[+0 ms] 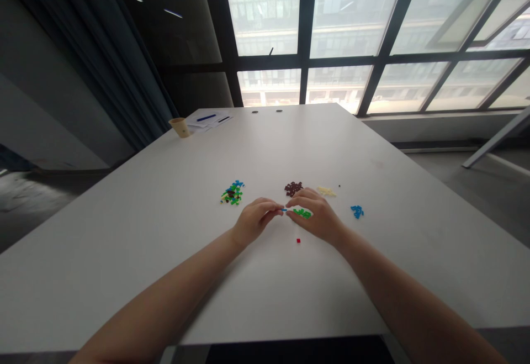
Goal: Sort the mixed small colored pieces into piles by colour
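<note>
Below the frame's centre, the left hand (256,219) pinches a small blue toy brick (284,210) in its fingertips — the right hand (317,214), thumb and fingers apart, is just beside it, near green bricks (303,213). A red brick (298,241) lies lower in the frame.

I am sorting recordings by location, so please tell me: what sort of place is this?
Probably an office or meeting room: a long white table, papers and a blue pen on it, and large windows facing another building.
</note>
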`<action>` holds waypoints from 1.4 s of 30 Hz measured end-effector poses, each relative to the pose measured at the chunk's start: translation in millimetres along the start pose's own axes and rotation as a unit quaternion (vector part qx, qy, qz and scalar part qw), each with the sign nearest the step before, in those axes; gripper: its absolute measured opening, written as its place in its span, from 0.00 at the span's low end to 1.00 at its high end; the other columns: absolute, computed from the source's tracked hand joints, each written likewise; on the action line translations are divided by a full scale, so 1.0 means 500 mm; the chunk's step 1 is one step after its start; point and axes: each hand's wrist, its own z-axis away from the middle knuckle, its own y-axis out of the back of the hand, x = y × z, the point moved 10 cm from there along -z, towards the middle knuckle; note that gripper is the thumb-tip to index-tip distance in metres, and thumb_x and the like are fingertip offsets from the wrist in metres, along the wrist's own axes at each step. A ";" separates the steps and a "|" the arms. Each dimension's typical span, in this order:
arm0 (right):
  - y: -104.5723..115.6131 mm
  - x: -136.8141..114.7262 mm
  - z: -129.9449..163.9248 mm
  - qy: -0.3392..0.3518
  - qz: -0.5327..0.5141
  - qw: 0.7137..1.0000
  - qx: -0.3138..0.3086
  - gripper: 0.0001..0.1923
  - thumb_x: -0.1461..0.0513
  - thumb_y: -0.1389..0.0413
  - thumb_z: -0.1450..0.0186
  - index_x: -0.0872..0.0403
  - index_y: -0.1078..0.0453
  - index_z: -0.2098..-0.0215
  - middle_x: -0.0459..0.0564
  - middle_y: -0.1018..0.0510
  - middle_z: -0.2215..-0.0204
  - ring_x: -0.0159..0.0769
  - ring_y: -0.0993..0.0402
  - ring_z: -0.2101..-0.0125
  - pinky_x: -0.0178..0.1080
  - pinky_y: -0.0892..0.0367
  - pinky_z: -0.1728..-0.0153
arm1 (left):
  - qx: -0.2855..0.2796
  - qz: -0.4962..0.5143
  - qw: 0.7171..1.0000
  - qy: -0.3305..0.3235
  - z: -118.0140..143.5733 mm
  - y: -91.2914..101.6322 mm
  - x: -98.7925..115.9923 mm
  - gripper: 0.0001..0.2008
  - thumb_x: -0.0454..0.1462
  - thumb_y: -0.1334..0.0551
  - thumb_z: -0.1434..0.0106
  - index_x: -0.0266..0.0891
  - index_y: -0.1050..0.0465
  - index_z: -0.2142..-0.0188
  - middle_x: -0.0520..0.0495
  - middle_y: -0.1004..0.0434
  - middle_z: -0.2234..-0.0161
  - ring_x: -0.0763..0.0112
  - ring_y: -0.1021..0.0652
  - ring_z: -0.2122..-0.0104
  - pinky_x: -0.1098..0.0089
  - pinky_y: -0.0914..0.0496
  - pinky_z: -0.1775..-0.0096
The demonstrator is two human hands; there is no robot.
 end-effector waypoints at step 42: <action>0.168 0.354 0.168 -0.469 0.184 0.842 -0.193 0.15 0.68 0.53 0.48 0.55 0.25 0.71 0.46 0.32 0.83 0.28 0.39 0.82 0.32 0.47 0.79 | 0.120 -0.192 0.900 0.371 0.086 0.180 -0.290 0.10 0.36 0.49 0.40 0.41 0.33 0.60 0.47 0.28 0.67 0.69 0.28 0.66 0.67 0.33 0.63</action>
